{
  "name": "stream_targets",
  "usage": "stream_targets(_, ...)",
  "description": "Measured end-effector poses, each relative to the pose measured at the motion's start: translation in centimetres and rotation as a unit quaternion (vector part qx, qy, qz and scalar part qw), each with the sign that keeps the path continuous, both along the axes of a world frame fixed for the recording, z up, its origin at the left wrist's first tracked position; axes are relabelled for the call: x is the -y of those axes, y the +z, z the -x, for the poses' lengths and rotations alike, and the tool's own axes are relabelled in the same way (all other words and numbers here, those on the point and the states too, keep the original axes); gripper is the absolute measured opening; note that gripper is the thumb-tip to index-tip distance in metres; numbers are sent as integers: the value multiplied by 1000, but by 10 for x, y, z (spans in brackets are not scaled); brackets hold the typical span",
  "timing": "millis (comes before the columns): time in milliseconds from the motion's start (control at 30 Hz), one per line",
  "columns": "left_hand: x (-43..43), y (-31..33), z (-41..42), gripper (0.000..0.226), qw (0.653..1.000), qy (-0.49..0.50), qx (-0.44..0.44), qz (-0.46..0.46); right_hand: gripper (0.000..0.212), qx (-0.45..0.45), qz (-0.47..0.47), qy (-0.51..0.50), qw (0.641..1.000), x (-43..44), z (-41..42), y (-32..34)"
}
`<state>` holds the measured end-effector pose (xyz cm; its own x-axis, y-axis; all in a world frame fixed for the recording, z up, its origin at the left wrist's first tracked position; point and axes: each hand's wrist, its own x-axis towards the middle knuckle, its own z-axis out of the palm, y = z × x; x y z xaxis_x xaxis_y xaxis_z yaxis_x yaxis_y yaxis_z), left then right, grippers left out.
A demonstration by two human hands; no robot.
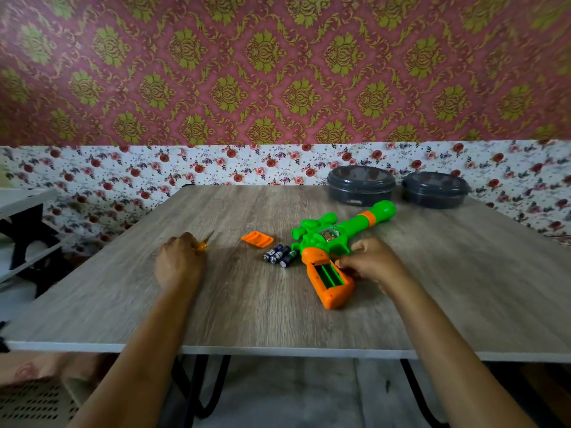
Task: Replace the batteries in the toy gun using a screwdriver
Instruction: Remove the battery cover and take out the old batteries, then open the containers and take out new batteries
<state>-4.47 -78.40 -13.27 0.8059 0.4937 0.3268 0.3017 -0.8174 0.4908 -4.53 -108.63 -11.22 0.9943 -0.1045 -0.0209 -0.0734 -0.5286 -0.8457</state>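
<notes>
The green-and-orange plastic toy gun (312, 242) looks light and stiff, best held at its handle, where the right grip (370, 261) pinches it; the left grip (179, 264) clasps the amber-handled screwdriver (201, 244).

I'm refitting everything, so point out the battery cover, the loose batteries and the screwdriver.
battery cover (257, 239), head view, middle of its ribbed orange face.
loose batteries (279, 254), head view, side of the middle cell.
screwdriver (200, 244), head view, its amber handle.
</notes>
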Motion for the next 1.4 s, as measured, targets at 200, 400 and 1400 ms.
stream_targets(200,1,0,2,15,1000,-3,-1,0,43,127,129,-35,983,-17,23,-11)
stream_targets(400,0,-2,0,13,1000,1,6,1,52,122,127,-5,984,-26,21,-13)
stream_targets(1400,348,77,-143,58,852,-493,-43,-170,61,65,234,-182,953,205,-48,18)
